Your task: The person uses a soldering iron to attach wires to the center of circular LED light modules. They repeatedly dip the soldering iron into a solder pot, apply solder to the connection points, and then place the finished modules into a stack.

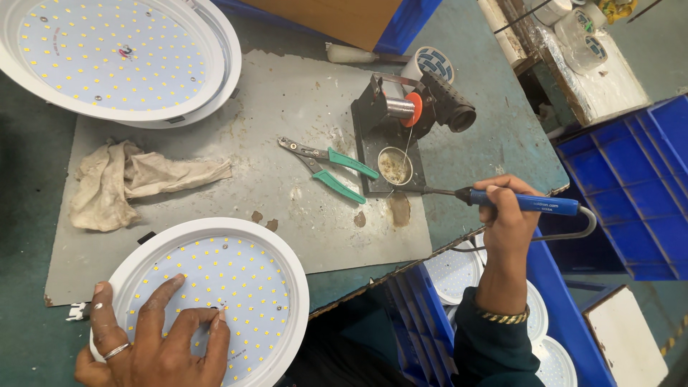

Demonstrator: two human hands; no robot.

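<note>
Soldering iron [502,200], right hand [510,215] grip closed

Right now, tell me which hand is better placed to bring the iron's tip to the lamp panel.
Right. The right hand holds the soldering iron, tip at the stand. The left hand lies flat on the lamp panel, steadying it, with no tool in it.

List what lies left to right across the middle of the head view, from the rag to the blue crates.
Crumpled rag → green-handled pliers → solder stand with spool → soldering iron in the right hand → blue crates.
</note>
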